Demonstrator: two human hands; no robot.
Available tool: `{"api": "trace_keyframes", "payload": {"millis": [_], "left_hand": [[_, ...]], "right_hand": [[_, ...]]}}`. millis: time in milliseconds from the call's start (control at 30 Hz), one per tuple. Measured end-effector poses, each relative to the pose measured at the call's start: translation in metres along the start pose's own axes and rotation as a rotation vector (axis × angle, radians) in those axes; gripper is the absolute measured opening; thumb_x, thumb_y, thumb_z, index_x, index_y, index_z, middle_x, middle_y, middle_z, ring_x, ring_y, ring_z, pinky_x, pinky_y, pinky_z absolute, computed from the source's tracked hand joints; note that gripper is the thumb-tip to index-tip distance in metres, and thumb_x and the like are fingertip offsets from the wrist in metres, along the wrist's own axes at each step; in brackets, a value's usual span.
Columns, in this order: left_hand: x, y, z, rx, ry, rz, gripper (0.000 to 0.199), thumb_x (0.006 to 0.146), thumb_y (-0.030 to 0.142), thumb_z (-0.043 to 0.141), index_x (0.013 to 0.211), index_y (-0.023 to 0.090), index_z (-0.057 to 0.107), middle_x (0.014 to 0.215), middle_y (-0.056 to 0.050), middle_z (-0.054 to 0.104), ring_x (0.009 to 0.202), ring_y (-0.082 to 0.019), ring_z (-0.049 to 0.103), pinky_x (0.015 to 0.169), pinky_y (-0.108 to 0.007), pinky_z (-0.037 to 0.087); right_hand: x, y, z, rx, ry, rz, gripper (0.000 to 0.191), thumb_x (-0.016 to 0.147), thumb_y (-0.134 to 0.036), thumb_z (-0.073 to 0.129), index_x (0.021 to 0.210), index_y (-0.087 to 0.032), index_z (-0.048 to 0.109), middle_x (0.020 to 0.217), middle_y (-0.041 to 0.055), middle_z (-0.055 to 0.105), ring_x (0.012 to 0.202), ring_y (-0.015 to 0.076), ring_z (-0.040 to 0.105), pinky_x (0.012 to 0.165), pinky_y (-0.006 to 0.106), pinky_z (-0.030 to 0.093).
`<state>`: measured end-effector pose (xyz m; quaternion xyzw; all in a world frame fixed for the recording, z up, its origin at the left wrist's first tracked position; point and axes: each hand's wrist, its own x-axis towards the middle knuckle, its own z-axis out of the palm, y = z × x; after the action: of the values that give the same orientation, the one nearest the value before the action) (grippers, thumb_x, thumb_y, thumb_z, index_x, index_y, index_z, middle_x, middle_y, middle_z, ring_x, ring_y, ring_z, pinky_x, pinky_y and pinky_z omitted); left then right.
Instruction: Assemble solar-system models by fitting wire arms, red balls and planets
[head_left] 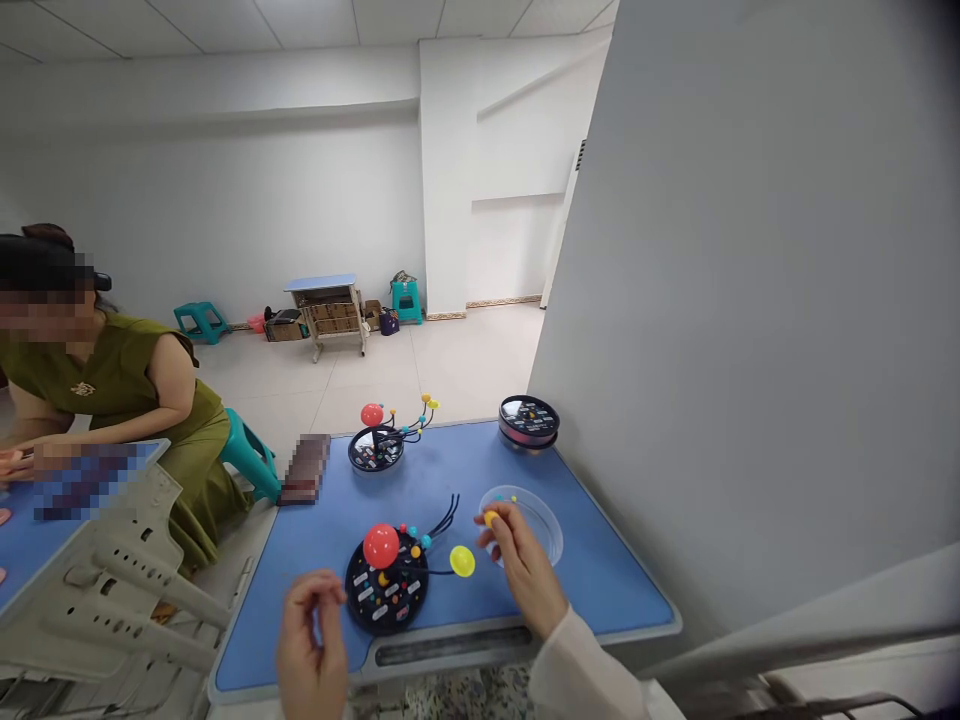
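Observation:
My right hand (pixel 525 570) pinches a small orange-yellow ball (pixel 490 519) between thumb and fingertips, above the near side of a clear plastic dish (pixel 551 520). A few small coloured balls lie in that dish. Left of it stands a solar system model (pixel 386 590) with a round black base, a large red ball (pixel 381 546) and thin black arms. Some arms carry blue, orange and red balls; one ends in a yellow ringed ball (pixel 463 561); several have bare tips. My left hand (pixel 313 640) is loosely closed beside the base's left edge, with nothing visible in its fingers.
A second model (pixel 376 448) with its balls on stands at the back of the blue table (pixel 450 470). Stacked round black bases (pixel 529 422) sit at the back right, near the grey wall (pixel 750 300). At another table on the left sits a person (pixel 172 390) in green.

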<state>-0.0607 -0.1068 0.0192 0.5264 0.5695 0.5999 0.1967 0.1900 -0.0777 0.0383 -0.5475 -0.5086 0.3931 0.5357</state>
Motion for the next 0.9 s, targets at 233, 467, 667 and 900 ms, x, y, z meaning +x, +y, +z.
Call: {"api": "trace_keyframes", "payload": {"millis": [233, 467, 667, 900], "left_hand": [[-0.039, 0.054, 0.051, -0.251, -0.497, -0.289, 0.024, 0.084, 0.043, 0.054, 0.096, 0.025, 0.065, 0.098, -0.01, 0.067, 0.094, -0.026, 0.06, 0.082, -0.035, 0.048], [-0.087, 0.029, 0.142, -1.147, -0.207, -1.005, 0.014, 0.075, 0.015, 0.065, 0.088, 0.023, 0.066, 0.106, -0.01, 0.068, 0.103, -0.021, 0.065, 0.086, -0.032, 0.052], [-0.063, 0.038, 0.198, -1.339, 0.044, -0.786, 0.026, 0.077, 0.03, 0.066, 0.102, 0.025, 0.064, 0.111, -0.008, 0.068, 0.113, -0.021, 0.06, 0.093, -0.029, 0.05], [-0.068, 0.034, 0.201, -1.309, 0.145, -0.765, 0.027, 0.078, 0.026, 0.064, 0.105, 0.023, 0.062, 0.111, -0.009, 0.067, 0.108, -0.02, 0.062, 0.088, -0.028, 0.05]], "right_hand": [[0.038, -0.005, 0.004, -0.142, -0.173, -0.169, 0.04, 0.083, -0.057, 0.05, 0.097, -0.024, 0.067, 0.086, 0.0042, 0.07, 0.075, 0.0205, 0.062, 0.068, 0.031, 0.049], [0.043, -0.006, -0.001, -0.162, -0.424, -0.207, 0.03, 0.088, -0.047, 0.045, 0.1, -0.025, 0.062, 0.09, 0.0022, 0.072, 0.084, 0.0192, 0.065, 0.079, 0.033, 0.048], [0.044, -0.013, -0.009, -0.14, -0.53, -0.143, 0.03, 0.088, -0.048, 0.046, 0.103, -0.025, 0.057, 0.086, 0.0017, 0.072, 0.076, 0.0192, 0.067, 0.074, 0.033, 0.05], [0.042, -0.01, -0.018, -0.189, -0.453, -0.115, 0.027, 0.084, -0.047, 0.052, 0.096, -0.026, 0.065, 0.086, 0.0029, 0.07, 0.079, 0.0211, 0.064, 0.076, 0.034, 0.049]]}}
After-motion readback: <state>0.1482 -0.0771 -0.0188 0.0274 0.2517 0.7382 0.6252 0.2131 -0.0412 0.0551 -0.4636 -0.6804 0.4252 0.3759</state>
